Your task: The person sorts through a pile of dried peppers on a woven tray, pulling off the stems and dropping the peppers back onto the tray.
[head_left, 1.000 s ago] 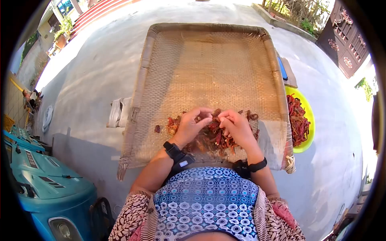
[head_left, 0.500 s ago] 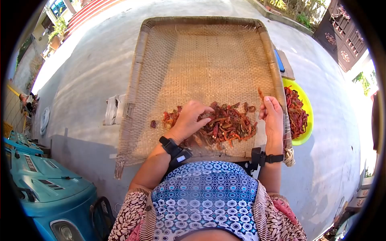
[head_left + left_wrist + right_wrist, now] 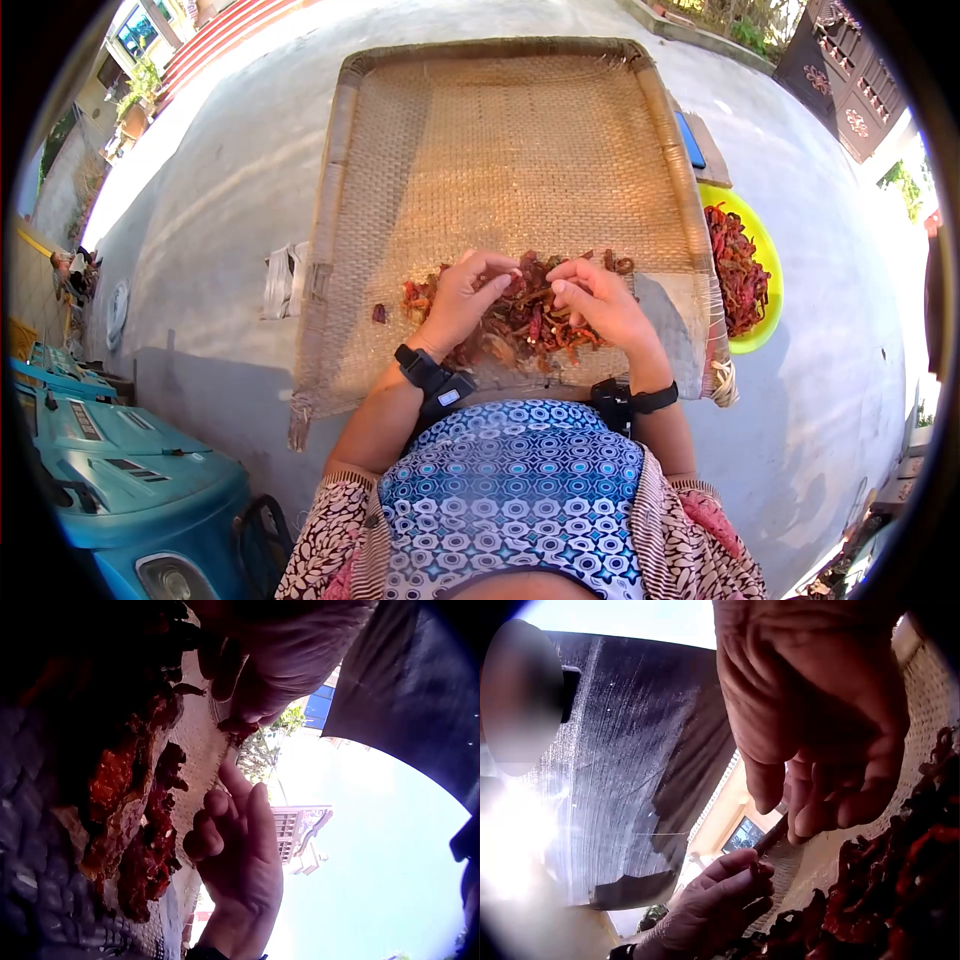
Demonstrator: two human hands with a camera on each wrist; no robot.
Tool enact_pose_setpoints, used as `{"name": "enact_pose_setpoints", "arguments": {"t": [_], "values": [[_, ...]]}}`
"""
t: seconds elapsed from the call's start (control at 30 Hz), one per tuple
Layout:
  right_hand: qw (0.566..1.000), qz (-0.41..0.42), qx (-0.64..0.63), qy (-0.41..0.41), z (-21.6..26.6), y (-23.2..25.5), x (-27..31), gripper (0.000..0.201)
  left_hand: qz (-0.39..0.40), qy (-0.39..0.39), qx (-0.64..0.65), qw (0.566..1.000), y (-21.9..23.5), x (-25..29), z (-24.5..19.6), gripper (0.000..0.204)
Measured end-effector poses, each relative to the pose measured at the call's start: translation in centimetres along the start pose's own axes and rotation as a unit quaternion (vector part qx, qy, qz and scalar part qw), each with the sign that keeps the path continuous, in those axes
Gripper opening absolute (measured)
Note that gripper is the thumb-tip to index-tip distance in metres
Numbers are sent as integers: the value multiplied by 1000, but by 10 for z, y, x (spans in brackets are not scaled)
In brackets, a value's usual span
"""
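Dried red chilies [image 3: 545, 325] lie in a heap at the near side of a woven bamboo tray [image 3: 500, 150]. Over the heap's left part, my left hand [image 3: 463, 300] pinches a dried chili [image 3: 771, 838] between thumb and fingertips; its dark end sticks out in the right wrist view. My right hand [image 3: 605, 305] is over the heap's right part, its fingers bent loosely and its thumb apart from the index finger. In the left wrist view the right hand's fingertips [image 3: 232, 778] come close below the chili, with nothing seen between them.
A yellow-green basin [image 3: 770, 270] full of dried chilies stands right of the tray. A blue phone-like object [image 3: 690, 140] lies on a board by the tray's right rim. One dark chili piece [image 3: 379, 313] lies apart at left. A teal vehicle [image 3: 130, 470] stands at lower left.
Half a second ago my right hand held a chili piece up near the tray's right rim. It has come back left over the heap without it. The left hand stays over the heap.
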State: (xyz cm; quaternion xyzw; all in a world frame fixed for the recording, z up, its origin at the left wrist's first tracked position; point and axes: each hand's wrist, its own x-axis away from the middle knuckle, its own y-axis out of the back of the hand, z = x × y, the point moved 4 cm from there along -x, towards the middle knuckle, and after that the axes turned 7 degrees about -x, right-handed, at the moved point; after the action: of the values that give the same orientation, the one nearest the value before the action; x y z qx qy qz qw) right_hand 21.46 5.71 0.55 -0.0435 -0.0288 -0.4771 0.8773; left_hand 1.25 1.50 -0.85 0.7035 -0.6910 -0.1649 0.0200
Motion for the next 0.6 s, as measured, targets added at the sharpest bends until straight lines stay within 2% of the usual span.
{"name": "enact_pose_setpoints", "arguments": {"t": [0.03, 0.07, 0.17, 0.23, 0.33, 0.37, 0.47, 0.53, 0.6], "values": [[999, 16, 34, -7, 3, -13, -1, 23, 0, 17, 53, 998, 0, 0, 0, 13], [997, 31, 68, -15, 4, -21, -1, 23, 7, 8, 44, 999, 0, 0, 1, 14], [995, 71, 55, -54, 0, -29, -6, 20, 28, 0, 30, 999, -1, -1, 5, 14], [996, 58, 35, -50, 0, -28, -4, 20, 44, 18, 32, 998, -2, -1, 8, 14], [998, 33, 24, -51, 0, -20, -3, 20, -2, -23, -53, 998, 2, -2, 2, 15], [998, 23, 24, -53, 0, -14, -2, 19, -32, -41, -115, 992, 6, -4, 1, 15], [993, -90, -75, -22, 5, 22, 2, 18, -100, -83, -271, 954, 14, -5, 3, 17], [967, -221, -123, 17, 14, 53, 12, 18, -116, -96, -333, 931, 17, -3, 3, 19], [932, -256, -235, 106, 5, 95, 18, 20, -96, -89, -383, 914, 15, -4, 11, 19]]}}
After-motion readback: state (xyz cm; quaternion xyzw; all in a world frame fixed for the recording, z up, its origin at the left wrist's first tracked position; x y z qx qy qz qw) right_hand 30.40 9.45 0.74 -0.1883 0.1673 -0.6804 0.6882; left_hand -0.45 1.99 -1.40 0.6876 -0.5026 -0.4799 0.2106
